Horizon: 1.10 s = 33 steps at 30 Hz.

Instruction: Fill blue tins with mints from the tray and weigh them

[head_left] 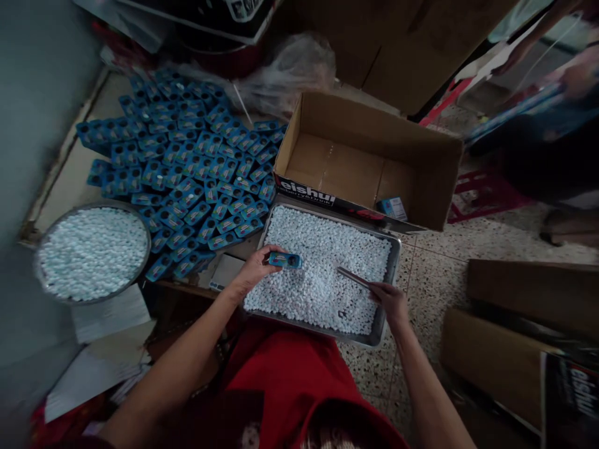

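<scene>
My left hand (pixel 255 272) grips a small blue box (pixel 285 260) with a dark round opening, above the left part of a metal tray (pixel 394 259). Small white pellets (pixel 322 237) fill the tray. In my right hand (pixel 390 302) is a slim metal tool (pixel 353 276), perhaps a scoop or tongs, pointing left over the pellets. Its tip is too small to make out. Many similar blue boxes (pixel 187 162) lie piled on the table to the left.
A round metal bowl (pixel 93 252) heaped with white pellets stands at far left. Beyond the tray is an open cardboard box (pixel 365 168) with one small blue-and-white box (pixel 392 209) inside. More cartons (pixel 496 362) sit at right. Another person's arm (pixel 538 40) shows at upper right.
</scene>
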Motion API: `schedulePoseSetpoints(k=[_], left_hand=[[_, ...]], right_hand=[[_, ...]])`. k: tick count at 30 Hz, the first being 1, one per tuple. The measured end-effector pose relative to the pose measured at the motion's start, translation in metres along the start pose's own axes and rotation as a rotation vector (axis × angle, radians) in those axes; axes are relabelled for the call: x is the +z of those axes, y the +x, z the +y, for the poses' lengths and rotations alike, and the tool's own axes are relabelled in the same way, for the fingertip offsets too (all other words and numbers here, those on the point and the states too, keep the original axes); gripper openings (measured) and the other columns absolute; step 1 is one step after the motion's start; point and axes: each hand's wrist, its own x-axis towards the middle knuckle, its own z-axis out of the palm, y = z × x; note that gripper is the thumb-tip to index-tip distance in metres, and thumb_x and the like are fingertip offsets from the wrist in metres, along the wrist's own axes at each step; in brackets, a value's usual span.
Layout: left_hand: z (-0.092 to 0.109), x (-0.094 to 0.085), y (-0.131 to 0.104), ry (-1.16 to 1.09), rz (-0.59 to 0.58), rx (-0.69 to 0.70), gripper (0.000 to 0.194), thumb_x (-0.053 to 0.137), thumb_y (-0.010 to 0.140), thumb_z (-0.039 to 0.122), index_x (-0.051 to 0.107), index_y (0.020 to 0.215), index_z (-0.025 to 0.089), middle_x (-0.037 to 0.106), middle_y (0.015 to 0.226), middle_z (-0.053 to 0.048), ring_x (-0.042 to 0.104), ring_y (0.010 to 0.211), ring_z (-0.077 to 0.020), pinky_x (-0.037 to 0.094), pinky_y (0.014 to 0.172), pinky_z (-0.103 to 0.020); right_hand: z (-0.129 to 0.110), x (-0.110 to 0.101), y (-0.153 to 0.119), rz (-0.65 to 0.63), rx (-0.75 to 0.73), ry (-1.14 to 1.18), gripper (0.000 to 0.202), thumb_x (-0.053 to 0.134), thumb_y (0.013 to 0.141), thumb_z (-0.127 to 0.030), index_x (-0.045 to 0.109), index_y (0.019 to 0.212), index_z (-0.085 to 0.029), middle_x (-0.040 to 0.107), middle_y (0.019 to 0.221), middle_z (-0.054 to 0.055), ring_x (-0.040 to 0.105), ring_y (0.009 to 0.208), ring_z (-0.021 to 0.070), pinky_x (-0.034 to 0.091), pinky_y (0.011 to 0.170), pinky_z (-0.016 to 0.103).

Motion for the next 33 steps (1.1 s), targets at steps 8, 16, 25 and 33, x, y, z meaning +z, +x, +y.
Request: schedulePoseSetpoints(k=[8, 16, 25, 33], left_hand=[[0.012, -0.025, -0.017, 0.238, 0.184, -0.003, 0.045, 0.080, 0.066, 0.028, 0.071, 0.109, 0.019, 0.074, 0.110, -0.006, 0.067, 0.099, -0.0228, 0.052, 0.095, -0.034], [0.019, -0.021, -0.012, 0.345, 0.223, 0.030, 0.039, 0.076, 0.066, 0.025, 0.072, 0.104, 0.019, 0.075, 0.104, -0.005, 0.068, 0.095, -0.0236, 0.053, 0.091, -0.035], [0.004, 0.002, -0.006, 0.299, 0.227, 0.139, 0.035, 0.073, 0.070, 0.023, 0.070, 0.105, 0.018, 0.072, 0.104, -0.005, 0.066, 0.099, -0.0233, 0.051, 0.093, -0.035], [-0.003, 0.007, -0.010, 0.216, 0.232, 0.103, 0.039, 0.076, 0.069, 0.024, 0.069, 0.106, 0.018, 0.071, 0.108, -0.006, 0.066, 0.104, -0.0238, 0.048, 0.101, -0.037]], right_hand=[[0.012, 0.159, 0.024, -0.245, 0.085, 0.223, 0.043, 0.085, 0.059, -0.051, 0.079, 0.085, -0.017, 0.067, 0.058, 0.001, 0.058, 0.049, 0.0127, 0.052, 0.051, 0.026], [-0.071, 0.105, 0.007, -0.486, 0.061, 0.143, 0.045, 0.090, 0.059, -0.046, 0.081, 0.089, -0.014, 0.072, 0.064, 0.004, 0.062, 0.049, 0.0115, 0.050, 0.050, 0.022], [-0.168, 0.116, -0.046, -0.437, -0.378, -0.404, 0.021, 0.064, 0.077, -0.021, 0.081, 0.088, -0.015, 0.064, 0.050, -0.001, 0.060, 0.043, 0.0124, 0.043, 0.047, 0.022], [-0.155, 0.084, -0.063, -0.363, -0.430, -0.366, 0.023, 0.062, 0.082, -0.025, 0.081, 0.094, -0.017, 0.067, 0.061, -0.001, 0.063, 0.048, 0.0130, 0.048, 0.051, 0.023]])
